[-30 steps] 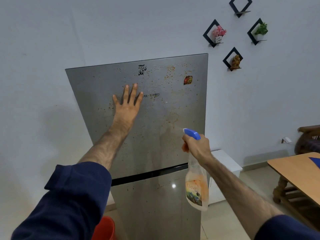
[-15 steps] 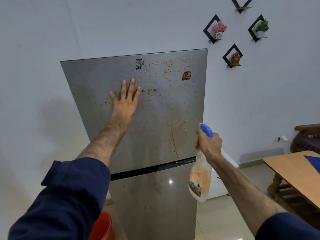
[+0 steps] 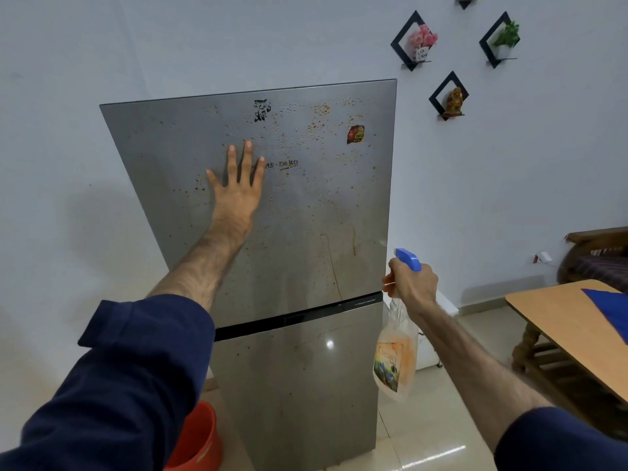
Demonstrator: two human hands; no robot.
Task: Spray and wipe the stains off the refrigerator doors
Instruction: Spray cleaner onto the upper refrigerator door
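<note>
Spraying step, by the look of it: right hand [image 3: 413,287] is gripping the sprayer [image 3: 396,355] by the fridge's [image 3: 306,385] right edge, near the door seam. Left hand [image 3: 238,185] is lying flat, fingers spread, on the top door [image 3: 163,147] w/ stains [image 3: 334,266]. Next: prob. fetching the cloth [image 3: 611,311] off the bench [image 3: 560,314], right of fridge.

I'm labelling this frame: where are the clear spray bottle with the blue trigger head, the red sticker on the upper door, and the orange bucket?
Clear spray bottle [image 3: 396,362], head view, label.
Red sticker [image 3: 355,134], head view, centre.
Orange bucket [image 3: 198,440], head view, wall.
</note>
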